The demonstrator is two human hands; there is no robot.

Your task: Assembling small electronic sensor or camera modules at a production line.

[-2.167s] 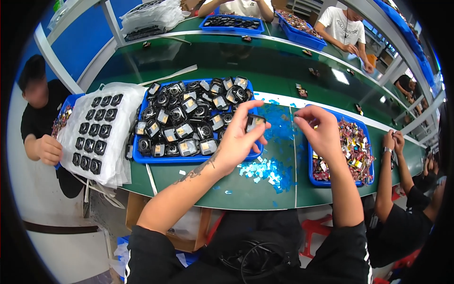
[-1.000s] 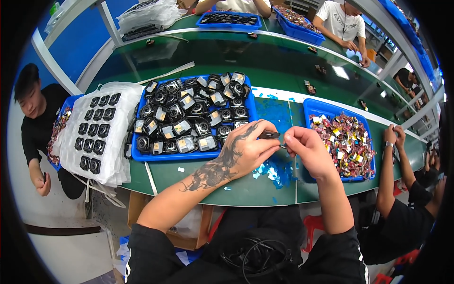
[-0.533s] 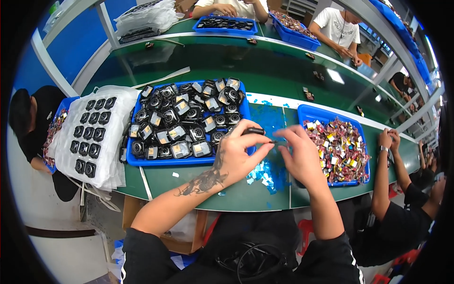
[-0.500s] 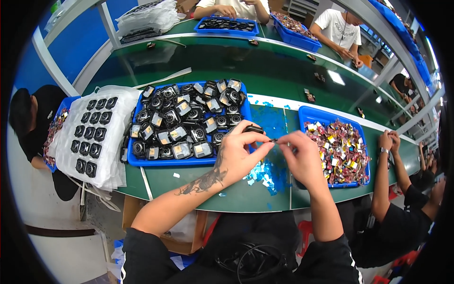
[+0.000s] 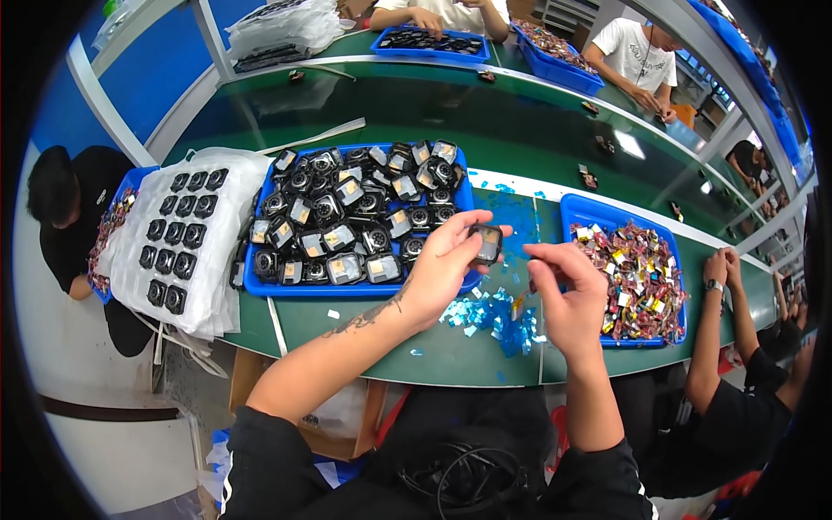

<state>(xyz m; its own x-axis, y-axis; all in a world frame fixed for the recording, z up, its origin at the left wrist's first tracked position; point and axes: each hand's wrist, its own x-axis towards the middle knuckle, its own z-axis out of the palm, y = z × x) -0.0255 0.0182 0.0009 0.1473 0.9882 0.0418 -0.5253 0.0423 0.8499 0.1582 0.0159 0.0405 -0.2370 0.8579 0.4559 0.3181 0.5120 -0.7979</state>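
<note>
My left hand (image 5: 438, 264), palm turned up, holds a black square watch case (image 5: 489, 243) between thumb and fingers. The case's grey inner side faces up. My right hand (image 5: 570, 299) is apart from it, to the right, fingers curled. A small reddish-yellow part (image 5: 517, 306) hangs at its curled fingers, like the loose ones in the tray at the right; its grip is partly hidden. Below both hands, blue film scraps (image 5: 496, 322) lie on the green table (image 5: 416, 351). Left of my left hand, a blue tray (image 5: 347, 291) is heaped with similar watch cases.
At the right, a blue tray (image 5: 568, 204) holds many small red, yellow and white parts. White plastic trays (image 5: 130, 295) bearing rows of watch cases are stacked at the left. A green conveyor (image 5: 416, 108) runs beyond, carrying scattered parts. Other people work around the line.
My hands have moved apart. My left hand has turned up, showing the watch case's inner side; my right hand has drawn away with a small part. The whole view has shifted slightly.
</note>
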